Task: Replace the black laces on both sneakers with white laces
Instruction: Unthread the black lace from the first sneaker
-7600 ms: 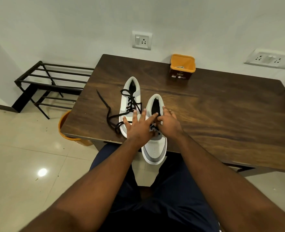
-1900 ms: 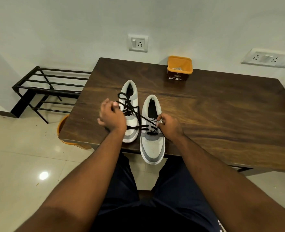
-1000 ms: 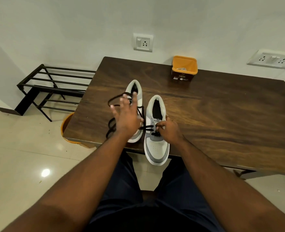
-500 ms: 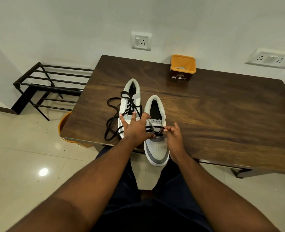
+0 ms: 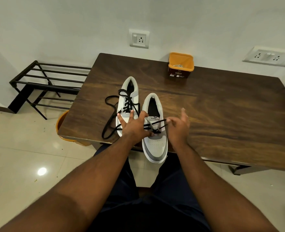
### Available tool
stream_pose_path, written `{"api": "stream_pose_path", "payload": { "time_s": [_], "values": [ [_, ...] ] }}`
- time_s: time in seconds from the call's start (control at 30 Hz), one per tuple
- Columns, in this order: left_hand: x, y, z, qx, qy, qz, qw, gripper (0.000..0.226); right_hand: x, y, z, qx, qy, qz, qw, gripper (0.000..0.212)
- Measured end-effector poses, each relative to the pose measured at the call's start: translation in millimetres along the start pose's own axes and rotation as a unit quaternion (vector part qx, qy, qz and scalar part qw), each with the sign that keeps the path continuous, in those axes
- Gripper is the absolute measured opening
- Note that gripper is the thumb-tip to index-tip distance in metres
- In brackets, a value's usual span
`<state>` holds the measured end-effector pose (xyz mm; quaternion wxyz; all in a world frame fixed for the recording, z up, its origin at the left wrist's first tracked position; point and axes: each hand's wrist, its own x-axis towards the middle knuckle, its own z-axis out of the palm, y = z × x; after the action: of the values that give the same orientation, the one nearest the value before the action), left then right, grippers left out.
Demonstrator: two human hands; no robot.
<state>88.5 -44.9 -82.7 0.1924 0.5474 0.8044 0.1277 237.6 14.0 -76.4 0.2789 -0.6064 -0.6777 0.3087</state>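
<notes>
Right hand (image 5: 177, 127) now pulling black lace (image 5: 162, 122) rightward, pinching it, other fingers spread | left hand (image 5: 135, 127) pressing right sneaker (image 5: 155, 144), near table edge | left sneaker (image 5: 128, 99) still laced | white laces seemingly waiting in orange tub (image 5: 181, 64), far edge

- The tongue label (image 5: 155, 118) of the right sneaker (image 5: 155, 148) is showing "Velarro", partly cut off.
- The print on the orange tub (image 5: 180, 66) is staying too small to read.

Two grey-white sneakers (image 5: 154, 131) side by side — black laces (image 5: 112, 118) loosened.
</notes>
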Motion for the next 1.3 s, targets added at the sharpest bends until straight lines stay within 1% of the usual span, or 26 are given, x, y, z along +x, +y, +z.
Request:
{"api": "stream_pose_path", "payload": {
  "time_s": [0.03,0.07,0.1,0.13,0.2,0.23,0.33,0.4,0.47,0.5,0.57,0.6,0.63,0.67,0.7,0.77,0.8,0.83,0.9,0.93,1.0,1.07,1.13,1.2,1.27,1.3],
  "values": [
    [-0.1,-0.4,1.1,-0.002,0.002,0.0,1.0,0.068,-5.1,2.8,-4.5,0.05,0.027,0.049,0.997,0.014],
    [-0.1,-0.5,2.5,-0.005,0.004,0.0,1.0,0.069,-9.1,5.7,-7.8,0.043,0.036,0.054,0.997,0.012],
    [-0.5,-0.1,3.5,-0.009,0.004,-0.002,1.0,0.069,-12.3,8.4,-9.8,-0.014,0.028,0.016,0.999,0.013],
    [-1.0,0.6,3.5,-0.012,0.006,-0.005,1.0,0.068,-14.3,9.8,-10.0,-0.09,0.01,-0.05,0.995,0.021],
    [-1.5,1.5,3.7,-0.013,0.006,-0.009,1.0,0.068,-14.0,0.5,-7.8,-0.214,-0.035,-0.165,0.962,0.041],
    [-1.8,2.0,3.5,-0.012,0.005,-0.013,1.0,0.067,-11.3,-8.1,-5.9,-0.256,-0.057,-0.198,0.944,0.043],
    [-1.8,2.0,4.6,-0.012,0.009,-0.019,1.0,0.064,-0.2,-27.5,1.9,-0.338,-0.144,-0.213,0.905,0.027],
    [-1.8,0.8,4.7,-0.021,0.013,-0.021,0.999,0.062,6.3,-29.1,6.7,-0.366,-0.156,-0.219,0.891,0.016],
    [-1.9,0.1,3.7,-0.022,0.012,-0.017,1.0,0.063,11.3,-24.0,5.4,-0.341,-0.144,-0.228,0.901,0.016],
    [-2.0,-0.3,3.5,-0.022,0.011,-0.015,1.0,0.063,14.6,-18.6,1.2,-0.29,-0.119,-0.205,0.927,0.015],
    [-1.6,-1.1,3.3,-0.022,0.008,-0.011,1.0,0.066,25.7,-5.4,-13.8,-0.124,-0.027,-0.073,0.989,0.012],
    [-1.7,-1.8,3.3,-0.018,0.005,-0.011,1.0,0.067,31.7,2.4,-23.5,-0.027,0.022,0.007,0.999,0.012],
    [-1.6,-2.0,3.7,-0.014,0.004,-0.011,1.0,0.067,36.4,11.8,-33.7,0.062,0.063,0.072,0.993,0.012],
    [-1.8,-2.0,4.3,-0.011,0.004,-0.012,1.0,0.068,38.1,19.4,-42.5,0.108,0.086,0.12,0.983,0.013],
    [-1.5,-2.0,4.4,-0.009,0.004,-0.011,1.0,0.068,37.1,23.4,-48.1,0.099,0.082,0.142,0.981,0.016],
    [-0.9,-0.6,4.4,-0.011,0.005,-0.01,1.0,0.067,30.1,22.5,-50.0,-0.045,0.012,0.105,0.993,0.037],
    [-0.8,-0.4,4.6,-0.012,0.005,-0.01,1.0,0.067,24.6,19.3,-45.3,-0.12,-0.015,0.047,0.992,0.048],
    [-0.8,0.0,4.4,-0.012,0.004,-0.011,1.0,0.067,19.5,12.6,-38.4,-0.175,-0.03,-0.028,0.984,0.051],
    [-0.4,0.0,4.2,-0.007,0.008,-0.014,1.0,0.067,13.9,-4.2,-20.8,-0.243,-0.06,-0.16,0.955,0.039],
    [-0.4,0.2,4.5,-0.003,0.009,-0.015,1.0,0.066,13.1,-10.2,-11.4,-0.279,-0.085,-0.203,0.935,0.033],
    [-0.1,0.4,4.0,-0.002,0.007,-0.016,1.0,0.065,13.8,-17.7,4.0,-0.327,-0.133,-0.24,0.904,0.021],
    [-0.4,1.3,2.9,-0.005,0.005,-0.017,1.0,0.065,15.1,-19.6,9.6,-0.345,-0.156,-0.253,0.89,0.017],
    [-0.5,1.3,2.4,-0.007,0.006,-0.018,1.0,0.065,15.7,-18.9,7.8,-0.331,-0.168,-0.263,0.891,0.017],
    [-0.9,0.1,2.5,-0.008,0.009,-0.019,1.0,0.066,19.3,-12.6,0.8,-0.267,-0.148,-0.216,0.927,0.014],
    [-0.4,-1.4,3.9,-0.009,0.011,-0.016,1.0,0.066,30.2,-1.2,-14.1,-0.122,-0.06,-0.109,0.985,0.014],
    [0.1,-2.0,4.0,-0.008,0.01,-0.013,1.0,0.066,38.9,5.2,-24.3,-0.047,-0.002,-0.049,0.998,0.017]
  ]
}}
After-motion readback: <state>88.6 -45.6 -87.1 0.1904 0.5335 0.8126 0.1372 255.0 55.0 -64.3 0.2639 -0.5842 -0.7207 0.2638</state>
